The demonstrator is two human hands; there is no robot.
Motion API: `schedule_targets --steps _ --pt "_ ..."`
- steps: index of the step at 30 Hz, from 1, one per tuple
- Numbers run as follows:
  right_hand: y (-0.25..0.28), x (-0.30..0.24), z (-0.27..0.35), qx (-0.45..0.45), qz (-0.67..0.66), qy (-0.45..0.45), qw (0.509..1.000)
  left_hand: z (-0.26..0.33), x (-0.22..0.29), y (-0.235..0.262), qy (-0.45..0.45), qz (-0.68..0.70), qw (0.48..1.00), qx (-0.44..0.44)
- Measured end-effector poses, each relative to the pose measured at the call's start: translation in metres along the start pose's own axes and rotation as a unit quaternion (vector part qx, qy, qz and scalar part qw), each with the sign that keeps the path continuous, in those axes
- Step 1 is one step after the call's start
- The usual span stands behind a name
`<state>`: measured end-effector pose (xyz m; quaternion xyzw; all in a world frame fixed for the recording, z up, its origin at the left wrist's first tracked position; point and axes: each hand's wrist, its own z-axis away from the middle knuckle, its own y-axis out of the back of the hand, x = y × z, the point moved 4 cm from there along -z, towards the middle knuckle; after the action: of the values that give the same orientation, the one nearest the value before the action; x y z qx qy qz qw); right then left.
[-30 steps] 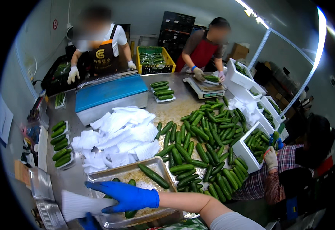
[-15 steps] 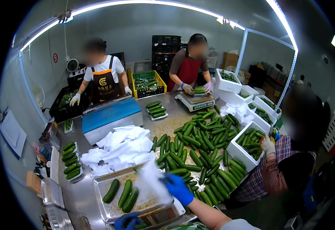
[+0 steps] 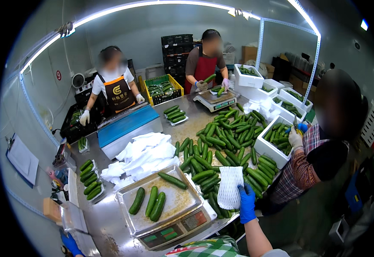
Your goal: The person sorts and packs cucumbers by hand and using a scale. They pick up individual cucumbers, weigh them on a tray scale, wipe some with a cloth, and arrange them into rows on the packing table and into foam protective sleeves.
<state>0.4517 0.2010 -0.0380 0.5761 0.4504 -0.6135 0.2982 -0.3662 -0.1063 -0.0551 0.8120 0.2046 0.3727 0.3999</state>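
Note:
My right hand (image 3: 247, 203), in a blue glove, is closed on the edge of a white foam net sleeve (image 3: 230, 187). The sleeve hangs flat over the near part of a cucumber pile (image 3: 221, 141). My left hand (image 3: 70, 244), also blue-gloved, is at the lower left beside a stack of clear plastic trays (image 3: 85, 243); its fingers look stretched out, with nothing visible in them. Between my hands stands a scale with a metal pan (image 3: 182, 203). Several cucumbers lie on the pan, one cucumber (image 3: 172, 180) apart near its far edge.
White foam sleeves (image 3: 142, 156) are heaped beyond the pan. Packed cucumbers (image 3: 91, 182) line the left side, near a blue-topped machine (image 3: 129, 128). Foam boxes (image 3: 277, 143) stand at the right. Two people work across the table; another person (image 3: 311, 158) is at the right.
My right hand has moved right, carrying the foam sleeve off the pan. My left hand has gone from the scale's near edge to the trays. One more cucumber shows on the pan.

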Motion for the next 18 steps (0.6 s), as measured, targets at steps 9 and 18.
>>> schedule_targets --steps 9,18 --pt "-0.078 -0.01 0.062 -0.073 0.008 -0.01 0.997 0.032 -0.049 -0.029 -0.011 -0.377 0.909 -0.177" --pt "-0.163 0.008 0.128 -0.088 0.013 -0.008 0.996 0.018 -0.016 -0.015 -0.147 -0.075 0.967 -0.193"
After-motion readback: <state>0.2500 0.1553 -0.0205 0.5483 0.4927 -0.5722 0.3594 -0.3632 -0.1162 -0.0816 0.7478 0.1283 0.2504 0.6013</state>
